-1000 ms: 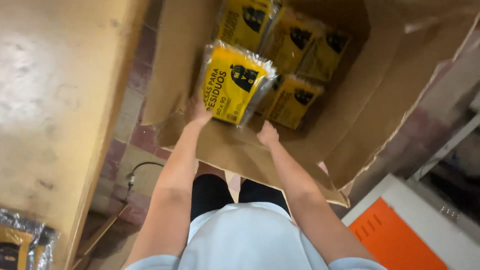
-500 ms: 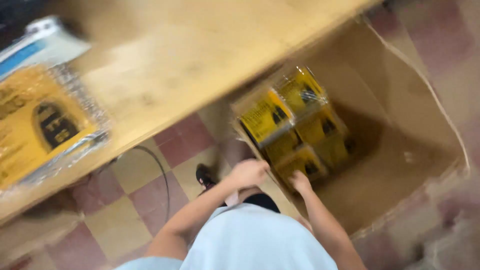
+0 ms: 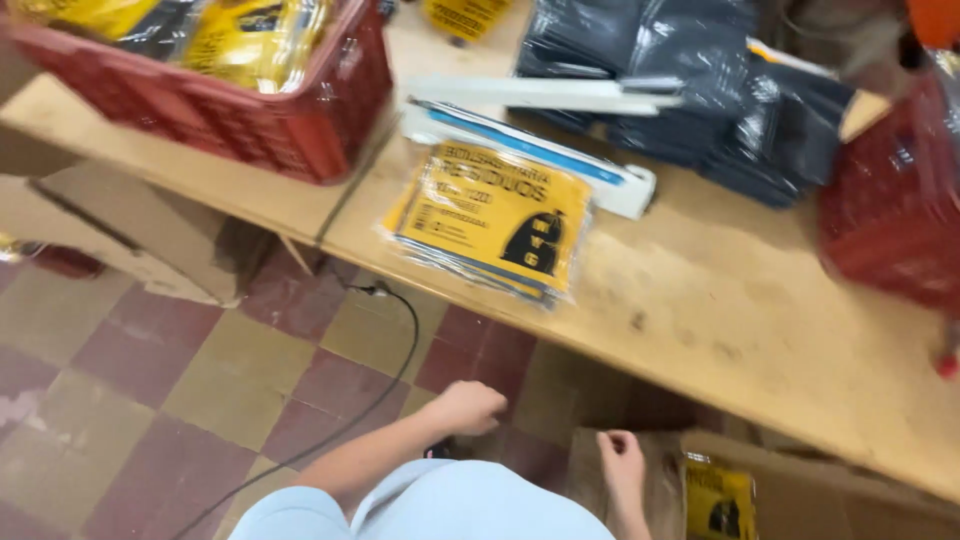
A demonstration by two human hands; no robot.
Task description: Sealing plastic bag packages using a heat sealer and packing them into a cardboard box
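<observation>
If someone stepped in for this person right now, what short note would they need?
Left hand: loosely closed, empty, held over the tiled floor.
Right hand: fingers resting on the flap of the cardboard box under the table.
One yellow packet shows inside the box.
A stack of yellow packets lies on the wooden table; more sit in the red crate.

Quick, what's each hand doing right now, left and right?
Left hand: curled closed, holding nothing visible.
Right hand: open, resting on the cardboard box flap.
</observation>
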